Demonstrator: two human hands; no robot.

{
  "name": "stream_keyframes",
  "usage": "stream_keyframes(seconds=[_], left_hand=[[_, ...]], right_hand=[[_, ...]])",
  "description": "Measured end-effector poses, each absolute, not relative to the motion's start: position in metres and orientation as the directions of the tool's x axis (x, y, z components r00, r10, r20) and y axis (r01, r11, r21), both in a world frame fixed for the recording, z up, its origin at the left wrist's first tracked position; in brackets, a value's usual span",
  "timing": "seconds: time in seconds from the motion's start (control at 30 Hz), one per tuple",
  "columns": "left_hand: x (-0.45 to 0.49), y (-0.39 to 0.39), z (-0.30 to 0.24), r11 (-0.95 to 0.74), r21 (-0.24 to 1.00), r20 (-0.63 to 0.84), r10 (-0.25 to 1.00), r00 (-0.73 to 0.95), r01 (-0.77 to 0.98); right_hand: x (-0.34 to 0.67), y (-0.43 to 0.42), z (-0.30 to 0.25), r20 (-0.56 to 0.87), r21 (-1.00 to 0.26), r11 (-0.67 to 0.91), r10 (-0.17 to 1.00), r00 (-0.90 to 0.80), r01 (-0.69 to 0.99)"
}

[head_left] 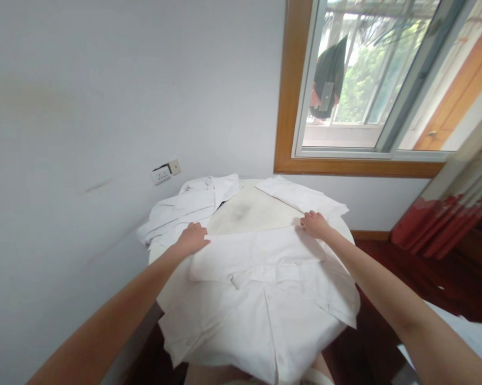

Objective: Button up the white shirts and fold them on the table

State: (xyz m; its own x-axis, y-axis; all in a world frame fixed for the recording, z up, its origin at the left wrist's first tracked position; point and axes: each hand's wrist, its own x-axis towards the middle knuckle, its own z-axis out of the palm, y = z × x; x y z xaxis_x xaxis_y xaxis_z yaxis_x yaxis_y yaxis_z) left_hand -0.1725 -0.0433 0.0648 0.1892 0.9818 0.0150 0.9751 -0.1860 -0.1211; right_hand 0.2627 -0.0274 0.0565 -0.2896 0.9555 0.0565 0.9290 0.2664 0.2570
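Note:
A white button-up shirt [267,310] is spread over a round cream table [244,206], with its far part folded over into a straight band. Its near end drapes over the table's front edge. At the band's far left corner, my left hand [193,238] is closed on the cloth. My right hand [315,223] grips the far right corner in the same way, fingers curled at the edge. The fingertips of both hands are partly hidden.
Rumpled white clothes [184,206] lie at the table's back left. A flat folded white garment [300,195] rests at the back right, close to my right hand. Behind stands a wall with a socket [161,174] and a wood-framed window [287,107]. A curtain [445,208] hangs right.

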Motion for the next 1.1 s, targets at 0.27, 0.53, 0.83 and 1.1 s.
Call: stream_keyframes(seconds=[0.27, 0.53, 0.83, 1.1], left_hand=[[-0.16, -0.032, 0.104, -0.062, -0.162, -0.128, 0.991, 0.041, 0.985], [-0.149, -0.001, 0.127, 0.119, -0.065, 0.201, 0.974, -0.104, 0.991], [-0.149, 0.034, 0.102, 0.124, -0.045, 0.399, 0.912, -0.095, 0.991], [-0.1, 0.013, 0.084, -0.015, -0.08, 0.555, 0.83, 0.057, 0.997]], right_hand=[[0.23, -0.022, 0.078, 0.18, 0.18, -0.01, 0.983, -0.023, 0.984], [0.226, 0.024, 0.085, 0.257, -0.013, -0.144, 0.956, 0.143, 0.989], [0.218, 0.072, 0.061, 0.389, -0.097, -0.109, 0.911, 0.138, 0.989], [0.196, 0.063, 0.058, 0.364, -0.049, 0.02, 0.931, -0.001, 0.999]])
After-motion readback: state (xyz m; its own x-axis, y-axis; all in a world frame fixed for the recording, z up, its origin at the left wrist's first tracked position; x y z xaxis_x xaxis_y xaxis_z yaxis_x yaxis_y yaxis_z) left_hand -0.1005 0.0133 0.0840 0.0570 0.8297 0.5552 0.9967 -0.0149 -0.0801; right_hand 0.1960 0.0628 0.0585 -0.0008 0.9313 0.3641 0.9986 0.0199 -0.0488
